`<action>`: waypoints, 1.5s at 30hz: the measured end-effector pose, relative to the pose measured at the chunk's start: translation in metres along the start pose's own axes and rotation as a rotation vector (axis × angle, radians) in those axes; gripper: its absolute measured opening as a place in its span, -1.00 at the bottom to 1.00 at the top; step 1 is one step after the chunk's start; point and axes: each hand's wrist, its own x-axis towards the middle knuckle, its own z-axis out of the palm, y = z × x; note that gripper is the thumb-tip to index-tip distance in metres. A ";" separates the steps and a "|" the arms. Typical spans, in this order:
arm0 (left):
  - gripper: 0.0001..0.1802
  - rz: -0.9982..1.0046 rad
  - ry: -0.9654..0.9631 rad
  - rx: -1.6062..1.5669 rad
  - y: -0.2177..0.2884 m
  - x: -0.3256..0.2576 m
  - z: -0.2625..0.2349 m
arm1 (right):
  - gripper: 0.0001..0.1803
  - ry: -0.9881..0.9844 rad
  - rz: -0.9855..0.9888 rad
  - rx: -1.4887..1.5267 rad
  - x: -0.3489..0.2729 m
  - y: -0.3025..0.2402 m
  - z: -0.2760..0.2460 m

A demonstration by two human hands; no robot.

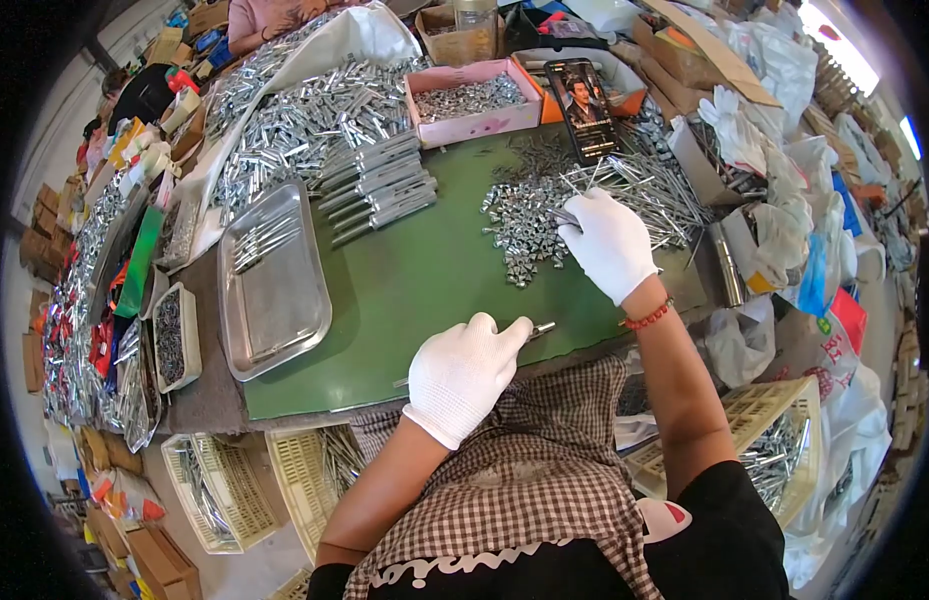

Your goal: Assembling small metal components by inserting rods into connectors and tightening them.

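Note:
My left hand (462,378), in a white knit glove, is closed round a thin metal rod with a thicker sleeve-like end (540,329) near the table's front edge. The rod's other end pokes out past the wrist side. My right hand (609,242), also white-gloved, reaches to the edge of a pile of small silvery metal pieces (525,222). Its thumb and fingers are pinched together; what lies between them is too small to make out. Beside that hand is a heap of long thin metal rods (664,195). Dark small screws or pins (537,158) lie behind the pile.
On the green table (424,290) are stacked metal sleeve anchors (379,190), a metal tray (274,340) with several rods, and a pink box (474,98) of small parts. A phone (582,110) stands behind the rods. Silvery tubes (319,120) heap at back left. Yellowish crates (224,490) sit below.

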 end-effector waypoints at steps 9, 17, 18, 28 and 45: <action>-0.79 -0.016 -0.022 -0.029 -0.002 0.000 0.000 | -0.87 -0.024 -0.050 0.006 0.003 -0.006 -0.005; -0.79 -0.004 -0.006 -0.022 -0.001 -0.001 0.001 | -0.85 -0.101 -0.073 -0.062 0.010 -0.010 -0.002; -0.79 -0.004 -0.009 -0.017 -0.001 0.000 0.000 | -0.85 -0.101 -0.074 -0.061 0.009 -0.010 -0.002; -0.79 -0.038 -0.039 -0.036 -0.001 0.002 0.000 | -0.86 -0.122 -0.048 0.594 -0.058 -0.034 -0.023; -0.83 -0.044 -0.019 -0.050 0.003 0.001 0.000 | -0.89 0.113 0.113 0.327 -0.059 -0.028 -0.011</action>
